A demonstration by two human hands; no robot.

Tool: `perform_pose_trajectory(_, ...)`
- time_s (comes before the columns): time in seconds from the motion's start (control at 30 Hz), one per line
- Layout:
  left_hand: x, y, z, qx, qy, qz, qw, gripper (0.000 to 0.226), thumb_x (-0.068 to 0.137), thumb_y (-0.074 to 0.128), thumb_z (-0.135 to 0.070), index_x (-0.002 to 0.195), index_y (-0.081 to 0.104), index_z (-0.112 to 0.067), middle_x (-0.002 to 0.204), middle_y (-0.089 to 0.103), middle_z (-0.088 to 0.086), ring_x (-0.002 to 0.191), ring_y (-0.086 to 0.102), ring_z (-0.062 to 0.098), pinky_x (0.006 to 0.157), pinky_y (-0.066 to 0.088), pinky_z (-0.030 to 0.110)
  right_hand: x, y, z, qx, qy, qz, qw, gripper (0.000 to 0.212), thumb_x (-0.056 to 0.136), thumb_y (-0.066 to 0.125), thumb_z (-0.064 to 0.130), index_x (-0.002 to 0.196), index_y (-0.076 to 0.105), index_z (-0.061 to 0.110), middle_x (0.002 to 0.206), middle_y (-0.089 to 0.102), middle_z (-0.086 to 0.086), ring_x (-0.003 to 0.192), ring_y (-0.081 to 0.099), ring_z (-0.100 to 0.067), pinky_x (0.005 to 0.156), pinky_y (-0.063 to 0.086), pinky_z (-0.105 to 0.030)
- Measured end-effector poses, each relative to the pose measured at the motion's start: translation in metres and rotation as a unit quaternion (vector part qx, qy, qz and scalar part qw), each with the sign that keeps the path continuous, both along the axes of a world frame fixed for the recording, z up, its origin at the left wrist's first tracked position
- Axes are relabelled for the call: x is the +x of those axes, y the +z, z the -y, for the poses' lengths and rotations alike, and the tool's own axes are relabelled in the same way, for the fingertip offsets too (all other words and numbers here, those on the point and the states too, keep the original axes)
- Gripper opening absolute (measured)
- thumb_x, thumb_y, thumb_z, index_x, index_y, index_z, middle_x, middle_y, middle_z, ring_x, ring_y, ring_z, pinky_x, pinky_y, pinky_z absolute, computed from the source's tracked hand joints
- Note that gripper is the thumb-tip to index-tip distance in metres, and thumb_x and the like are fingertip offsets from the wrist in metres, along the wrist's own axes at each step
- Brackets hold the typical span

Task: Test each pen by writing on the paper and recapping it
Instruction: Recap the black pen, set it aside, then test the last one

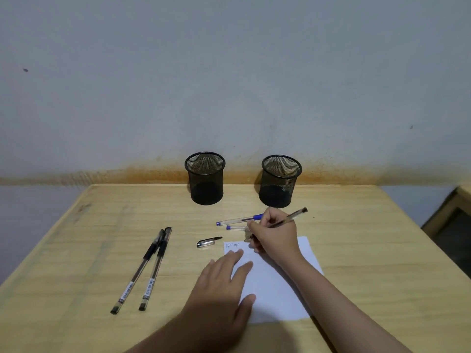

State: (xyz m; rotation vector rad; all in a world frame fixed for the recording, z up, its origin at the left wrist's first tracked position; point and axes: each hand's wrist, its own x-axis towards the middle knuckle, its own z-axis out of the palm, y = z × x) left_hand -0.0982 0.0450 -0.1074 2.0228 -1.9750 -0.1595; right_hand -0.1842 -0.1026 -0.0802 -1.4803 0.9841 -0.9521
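A white sheet of paper (275,289) lies on the wooden table, with small scribbles near its top left corner. My right hand (274,234) grips an uncapped clear pen (290,218), tip down at the paper's top edge. My left hand (224,284) rests flat on the paper's left side, fingers straight. A loose clear cap with a black clip (207,242) lies just left of the paper. Two blue-capped pens (238,220) lie beyond the paper, partly hidden by my right hand. Two black capped pens (146,268) lie side by side at the left.
Two black mesh pen cups stand at the table's far edge against the wall, the left cup (205,178) and the right cup (279,180); both look empty. Another piece of furniture (451,225) sits off the table's right side.
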Motion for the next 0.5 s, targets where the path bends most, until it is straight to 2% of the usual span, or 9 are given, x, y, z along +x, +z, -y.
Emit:
perform_pose_trajectory(0.17, -0.001, -0.001, 0.001, -0.011, 0.02, 0.023, 0.999, 0.059, 0.093, 0.02, -0.051, 0.121, 0.061, -0.02, 0.131, 0.058, 0.007, 0.117, 0.057, 0.023, 0.091, 0.048, 0.044, 0.001, -0.004, -0.003, -0.064, 0.018, -0.025, 0.997, 0.027, 0.081, 0.061, -0.004, 0.061, 0.044, 0.003, 0.05, 0.051, -0.016, 0.042, 0.061, -0.015, 0.046, 0.053, -0.028)
perform_pose_trajectory(0.3, -0.001, 0.001, 0.001, -0.012, 0.024, 0.017, 0.999, 0.06, 0.093, 0.019, -0.052, 0.121, 0.061, -0.02, 0.131, 0.058, 0.006, 0.117, 0.057, 0.023, 0.091, 0.047, 0.046, 0.004, -0.009, 0.001, -0.067, 0.022, -0.039, 0.997, 0.029, 0.081, 0.062, -0.002, 0.06, 0.043, 0.006, 0.05, 0.051, -0.016, 0.045, 0.061, -0.021, 0.049, 0.053, -0.031)
perform_pose_trajectory(0.43, -0.002, -0.001, 0.001, -0.019, 0.022, 0.02, 0.999, 0.05, 0.087, 0.038, -0.047, 0.122, 0.06, -0.019, 0.131, 0.058, 0.007, 0.117, 0.058, 0.024, 0.092, 0.047, 0.047, 0.004, -0.013, 0.004, -0.055, 0.036, -0.034, 0.997, 0.034, 0.077, 0.058, -0.007, 0.055, 0.038, 0.011, 0.05, 0.046, -0.019, 0.042, 0.054, -0.024, 0.045, 0.047, -0.029)
perform_pose_trajectory(0.5, -0.002, -0.002, 0.0, -0.023, 0.018, 0.015, 0.999, 0.05, 0.084, 0.041, -0.045, 0.122, 0.06, -0.019, 0.131, 0.057, 0.008, 0.117, 0.057, 0.025, 0.092, 0.047, 0.047, 0.004, -0.014, 0.005, -0.049, 0.033, -0.023, 0.998, 0.035, 0.076, 0.057, -0.008, 0.054, 0.037, 0.011, 0.049, 0.044, -0.018, 0.039, 0.052, -0.025, 0.043, 0.045, -0.027)
